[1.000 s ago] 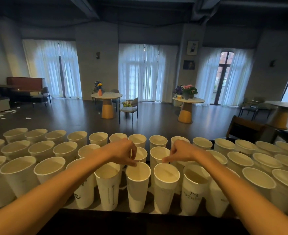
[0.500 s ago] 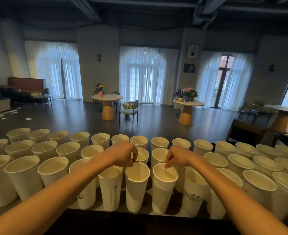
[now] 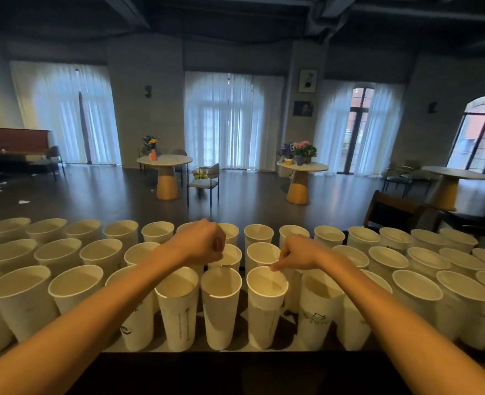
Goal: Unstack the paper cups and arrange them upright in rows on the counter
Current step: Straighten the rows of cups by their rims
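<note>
White paper cups (image 3: pixel 75 286) stand upright in three rows along the counter (image 3: pixel 235 350), mouths open, packed rim to rim from one end to the other. In the nearest row, at the middle, two cups stand side by side: one (image 3: pixel 221 306) below the left hand and one (image 3: pixel 267 306) below the right. The right hand (image 3: pixel 298 253) reaches down with curled fingers and pinches the far rim of its cup between thumb and fingertip. The left hand (image 3: pixel 200 242) hovers just above the other cup with its fingers curled in loosely; I cannot tell whether they touch the rim or hold anything. Both bare forearms stretch out over the near edge of the counter. Beyond the cups lies a dark floor with round tables (image 3: pixel 164 161) carrying flowers (image 3: pixel 302 148), a chair (image 3: pixel 205 181) beside one, and tall curtained windows (image 3: pixel 224 118) along the far wall.
</note>
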{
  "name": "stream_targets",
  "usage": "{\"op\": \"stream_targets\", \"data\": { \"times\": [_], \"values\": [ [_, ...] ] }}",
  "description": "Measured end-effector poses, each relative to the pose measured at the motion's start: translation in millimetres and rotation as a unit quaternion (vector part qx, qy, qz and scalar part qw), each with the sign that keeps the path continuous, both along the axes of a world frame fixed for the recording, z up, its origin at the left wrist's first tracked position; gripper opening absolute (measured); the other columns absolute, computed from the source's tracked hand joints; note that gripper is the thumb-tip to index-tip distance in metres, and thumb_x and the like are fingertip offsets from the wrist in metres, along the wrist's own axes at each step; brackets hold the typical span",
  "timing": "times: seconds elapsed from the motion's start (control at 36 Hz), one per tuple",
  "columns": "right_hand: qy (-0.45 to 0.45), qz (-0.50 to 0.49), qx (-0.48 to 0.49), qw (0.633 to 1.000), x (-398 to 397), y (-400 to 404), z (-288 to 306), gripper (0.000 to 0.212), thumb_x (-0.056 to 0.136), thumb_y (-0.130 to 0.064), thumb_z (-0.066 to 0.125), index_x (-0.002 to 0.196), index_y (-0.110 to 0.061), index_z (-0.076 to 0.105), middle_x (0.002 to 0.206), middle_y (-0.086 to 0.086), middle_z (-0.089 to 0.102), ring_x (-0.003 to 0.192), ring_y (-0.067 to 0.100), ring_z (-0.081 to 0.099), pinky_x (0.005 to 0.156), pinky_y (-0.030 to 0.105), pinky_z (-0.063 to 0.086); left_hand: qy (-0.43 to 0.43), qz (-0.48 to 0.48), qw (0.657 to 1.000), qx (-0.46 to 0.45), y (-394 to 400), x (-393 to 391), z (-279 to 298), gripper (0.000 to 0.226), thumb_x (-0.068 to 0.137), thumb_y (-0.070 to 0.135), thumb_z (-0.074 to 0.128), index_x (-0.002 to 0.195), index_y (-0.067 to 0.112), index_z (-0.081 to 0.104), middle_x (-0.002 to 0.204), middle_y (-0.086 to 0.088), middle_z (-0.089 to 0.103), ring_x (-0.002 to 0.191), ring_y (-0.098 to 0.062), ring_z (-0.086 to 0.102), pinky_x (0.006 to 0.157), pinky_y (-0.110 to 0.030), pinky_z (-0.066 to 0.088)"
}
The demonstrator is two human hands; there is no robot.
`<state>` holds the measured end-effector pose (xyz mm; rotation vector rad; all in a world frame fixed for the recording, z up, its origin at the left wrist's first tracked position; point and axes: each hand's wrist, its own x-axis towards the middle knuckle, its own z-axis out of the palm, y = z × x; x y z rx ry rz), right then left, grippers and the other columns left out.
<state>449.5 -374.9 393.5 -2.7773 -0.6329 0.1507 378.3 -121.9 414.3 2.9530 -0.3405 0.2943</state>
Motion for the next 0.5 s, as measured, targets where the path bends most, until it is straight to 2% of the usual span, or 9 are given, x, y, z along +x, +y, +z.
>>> {"op": "stream_targets", "data": {
  "times": [0.08,0.19,0.28,0.36,0.5],
  "values": [
    [-0.032,-0.025,0.022,0.999,-8,-15,12,0.033,0.082,-0.048,0.073,0.071,-0.017,0.071,0.07,0.002,0.067,0.063,0.012,0.06,0.058,0.026,0.048,-0.029,-0.03,0.998,-0.039,-14,6,12,0.016,0.089,0.025,0.076,0.103,0.018,0.077,0.1,0.003,0.074,0.083,-0.01,0.066,0.069,-0.018,0.051],
    [-0.084,-0.077,0.065,0.991,-29,-49,23,0.026,0.084,-0.043,0.073,0.085,-0.018,0.079,0.082,-0.004,0.07,0.073,0.012,0.064,0.065,0.028,0.054,-0.037,-0.097,0.992,-0.071,-54,14,18,0.012,0.09,0.029,0.076,0.098,0.02,0.076,0.095,0.005,0.073,0.076,-0.005,0.062,0.065,-0.017,0.049],
    [-0.118,-0.121,0.112,0.979,-41,-81,21,0.02,0.085,-0.039,0.073,0.083,-0.02,0.078,0.08,-0.006,0.071,0.074,0.011,0.065,0.064,0.03,0.054,-0.042,-0.136,0.986,-0.092,-88,13,16,0.011,0.089,0.03,0.076,0.095,0.021,0.078,0.093,0.007,0.073,0.073,-0.003,0.06,0.066,-0.021,0.052],
    [-0.135,-0.137,0.08,0.978,-44,-114,14,0.016,0.084,-0.037,0.072,0.084,-0.022,0.077,0.079,-0.005,0.071,0.073,0.014,0.065,0.059,0.027,0.051,-0.043,-0.164,0.98,-0.103,-117,2,0,0.01,0.09,0.033,0.074,0.092,0.024,0.076,0.09,0.012,0.071,0.07,0.0,0.057,0.061,-0.016,0.045],
    [-0.129,-0.12,0.069,0.982,-34,-154,6,0.016,0.084,-0.038,0.073,0.094,-0.027,0.076,0.091,-0.005,0.07,0.081,0.01,0.065,0.075,0.035,0.06,-0.017,-0.141,0.985,-0.1,-153,-4,-15,0.016,0.091,0.038,0.072,0.099,0.024,0.075,0.086,0.016,0.064,0.075,-0.004,0.06,0.065,-0.02,0.051]
  ]
}}
